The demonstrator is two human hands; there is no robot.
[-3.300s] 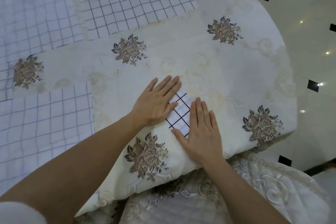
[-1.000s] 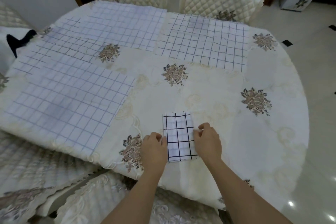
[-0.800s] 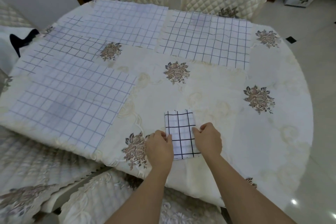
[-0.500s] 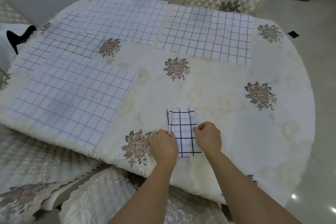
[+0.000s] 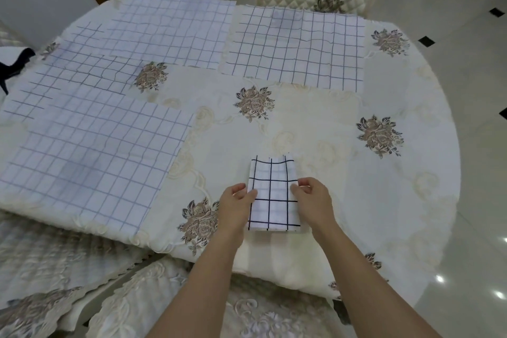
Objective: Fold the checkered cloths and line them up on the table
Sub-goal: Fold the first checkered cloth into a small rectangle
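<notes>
White folded checkered cloth (image 5: 273,195) with dark lines lies near the counter's (image 5: 315,129) front edge. Left hand (image 5: 234,207) and right hand (image 5: 312,200) each pinch one side of it in a narrow grip. Unfolded checkered cloths (image 5: 90,151) lie spread behind.

Left hand (image 5: 236,206) and right hand (image 5: 312,200) apparently pinching, forearms converging.

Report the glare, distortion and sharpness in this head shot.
Head view: bright glare spots on the floor at lower right; wide-angle lens bows the table edge; soft, even light, faint shadows; the folded cloth and both hands look sharp.
</notes>
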